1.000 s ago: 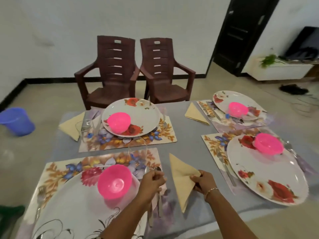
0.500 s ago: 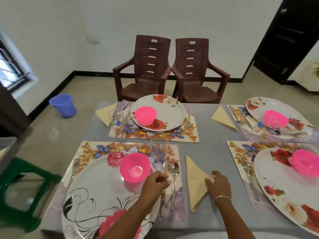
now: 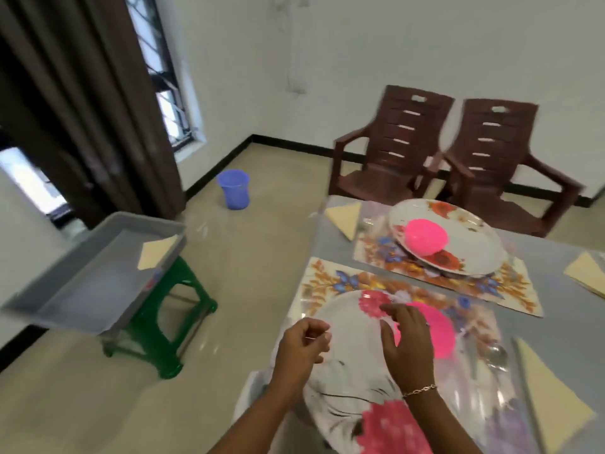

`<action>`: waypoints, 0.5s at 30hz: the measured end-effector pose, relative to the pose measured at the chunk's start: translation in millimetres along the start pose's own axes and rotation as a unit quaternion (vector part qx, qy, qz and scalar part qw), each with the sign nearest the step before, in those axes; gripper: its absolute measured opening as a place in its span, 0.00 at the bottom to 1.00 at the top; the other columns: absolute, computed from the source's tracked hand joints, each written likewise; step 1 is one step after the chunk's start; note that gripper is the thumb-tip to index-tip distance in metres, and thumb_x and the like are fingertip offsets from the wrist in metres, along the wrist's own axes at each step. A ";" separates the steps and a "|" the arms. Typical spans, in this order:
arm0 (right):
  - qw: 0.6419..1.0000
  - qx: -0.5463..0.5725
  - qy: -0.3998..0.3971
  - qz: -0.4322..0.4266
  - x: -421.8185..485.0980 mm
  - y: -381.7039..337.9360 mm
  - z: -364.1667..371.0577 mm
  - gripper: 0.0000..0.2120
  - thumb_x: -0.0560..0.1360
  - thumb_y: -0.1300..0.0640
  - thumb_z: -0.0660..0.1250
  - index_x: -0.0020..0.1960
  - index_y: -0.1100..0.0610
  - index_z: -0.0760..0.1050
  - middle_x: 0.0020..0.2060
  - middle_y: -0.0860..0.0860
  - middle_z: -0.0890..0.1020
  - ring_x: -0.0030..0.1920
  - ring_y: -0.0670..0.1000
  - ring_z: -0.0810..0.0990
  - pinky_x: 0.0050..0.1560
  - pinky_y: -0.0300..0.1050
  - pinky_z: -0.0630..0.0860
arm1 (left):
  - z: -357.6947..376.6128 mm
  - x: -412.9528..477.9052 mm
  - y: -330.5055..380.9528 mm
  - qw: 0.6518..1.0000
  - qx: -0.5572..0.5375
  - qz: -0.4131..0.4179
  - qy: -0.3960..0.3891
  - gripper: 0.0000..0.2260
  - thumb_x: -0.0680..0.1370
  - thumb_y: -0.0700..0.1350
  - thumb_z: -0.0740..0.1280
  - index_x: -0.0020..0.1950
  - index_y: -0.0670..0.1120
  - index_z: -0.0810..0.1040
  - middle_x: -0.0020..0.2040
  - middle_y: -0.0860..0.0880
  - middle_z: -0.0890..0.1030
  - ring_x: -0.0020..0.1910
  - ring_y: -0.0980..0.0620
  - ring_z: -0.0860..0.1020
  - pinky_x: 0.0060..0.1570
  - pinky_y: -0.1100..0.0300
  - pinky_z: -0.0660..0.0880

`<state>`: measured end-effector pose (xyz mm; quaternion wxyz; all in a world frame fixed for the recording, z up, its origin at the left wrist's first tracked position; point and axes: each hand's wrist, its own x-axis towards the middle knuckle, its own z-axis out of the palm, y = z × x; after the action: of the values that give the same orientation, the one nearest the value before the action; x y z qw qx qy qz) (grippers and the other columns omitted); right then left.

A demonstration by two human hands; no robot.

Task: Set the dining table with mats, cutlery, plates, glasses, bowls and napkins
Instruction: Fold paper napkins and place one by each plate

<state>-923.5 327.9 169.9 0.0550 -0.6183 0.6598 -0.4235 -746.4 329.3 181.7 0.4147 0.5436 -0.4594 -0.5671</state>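
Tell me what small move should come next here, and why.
Probably reach the left hand to the grey tray on the green stool for the single napkin lying there; the right hand hovers open over the near plate, holding nothing.

Head view, close, down-left over the table (image 3: 327, 244) corner.

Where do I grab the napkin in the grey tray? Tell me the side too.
Pinch the napkin by its edge facing the bare middle of the tray, probably from above: it lies flat, its other side close against the tray wall.
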 end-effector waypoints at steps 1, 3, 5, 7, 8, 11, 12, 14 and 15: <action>1.000 0.018 -0.008 0.000 -0.4 -21.7 21.8 0.11 0.70 0.59 0.60 0.49 0.59 0.78 0.43 0.53 0.80 0.47 0.46 0.71 0.47 0.47 0.73 | -31.0 1.8 0.3 1.000 -0.003 0.002 0.022 0.06 0.75 0.35 0.67 0.43 0.46 0.77 0.37 0.50 0.80 0.36 0.53 0.78 0.34 0.64 0.75; 0.998 0.047 -0.035 -0.020 -2.2 -62.7 64.5 0.10 0.69 0.61 0.62 0.49 0.58 0.77 0.43 0.51 0.79 0.46 0.46 0.72 0.45 0.50 0.75 | -90.7 2.4 -1.0 0.998 0.001 0.001 0.059 0.06 0.76 0.36 0.67 0.43 0.46 0.77 0.36 0.50 0.79 0.36 0.54 0.77 0.34 0.65 0.74; 0.994 0.070 -0.063 -0.051 -3.1 -104.6 105.7 0.10 0.69 0.59 0.61 0.49 0.58 0.78 0.42 0.48 0.77 0.46 0.46 0.72 0.45 0.48 0.74 | -146.5 4.0 -4.0 0.996 0.007 -0.004 0.092 0.06 0.76 0.36 0.66 0.43 0.46 0.76 0.36 0.50 0.78 0.36 0.55 0.77 0.35 0.65 0.74; 0.989 0.101 -0.096 -0.053 -2.4 -147.2 143.8 0.11 0.69 0.58 0.61 0.49 0.56 0.77 0.42 0.46 0.75 0.45 0.49 0.75 0.45 0.46 0.73 | -196.8 6.5 -6.9 0.992 0.003 -0.011 0.125 0.06 0.76 0.37 0.66 0.42 0.47 0.76 0.36 0.50 0.77 0.36 0.55 0.77 0.35 0.65 0.74; 0.985 0.114 -0.113 -0.055 -2.4 -166.5 161.4 0.11 0.69 0.58 0.61 0.49 0.56 0.77 0.42 0.45 0.74 0.44 0.50 0.76 0.44 0.45 0.73 | -219.1 7.3 -7.9 0.990 -0.001 -0.015 0.140 0.05 0.76 0.37 0.66 0.42 0.46 0.76 0.36 0.50 0.77 0.36 0.55 0.77 0.35 0.65 0.74; 0.972 0.125 -0.175 -0.092 -0.1 -210.2 211.5 0.11 0.68 0.58 0.61 0.48 0.56 0.78 0.42 0.39 0.72 0.43 0.50 0.76 0.42 0.46 0.74 | -275.3 12.5 -10.5 0.984 -0.019 -0.028 0.174 0.05 0.76 0.37 0.66 0.43 0.45 0.76 0.37 0.49 0.77 0.36 0.54 0.76 0.35 0.65 0.73; 0.968 0.125 -0.195 -0.099 3.0 -221.1 228.2 0.10 0.68 0.59 0.63 0.48 0.55 0.78 0.42 0.37 0.71 0.42 0.50 0.76 0.42 0.46 0.74 | -292.2 16.3 -11.3 0.982 -0.026 -0.035 0.184 0.05 0.76 0.37 0.66 0.43 0.45 0.76 0.37 0.49 0.77 0.36 0.54 0.76 0.34 0.65 0.73; 0.961 0.125 -0.228 -0.096 12.0 -238.5 262.1 0.09 0.70 0.64 0.66 0.47 0.53 0.77 0.42 0.37 0.71 0.42 0.46 0.75 0.40 0.41 0.74 | -324.6 27.2 -13.0 0.976 -0.044 -0.048 0.205 0.05 0.76 0.36 0.66 0.42 0.45 0.76 0.37 0.48 0.77 0.36 0.53 0.76 0.34 0.65 0.72; 0.958 0.125 -0.244 -0.086 17.0 -246.9 279.0 0.11 0.70 0.66 0.67 0.47 0.52 0.76 0.41 0.38 0.72 0.42 0.44 0.75 0.40 0.36 0.73 | -340.8 34.3 -13.5 0.973 -0.052 -0.053 0.217 0.05 0.76 0.36 0.66 0.42 0.45 0.76 0.37 0.48 0.78 0.36 0.53 0.76 0.33 0.64 0.72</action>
<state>-571.2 206.7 155.1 0.2545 -0.7454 0.5125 -0.3420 -408.3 275.3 165.0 0.5013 0.6553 -0.2988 -0.4796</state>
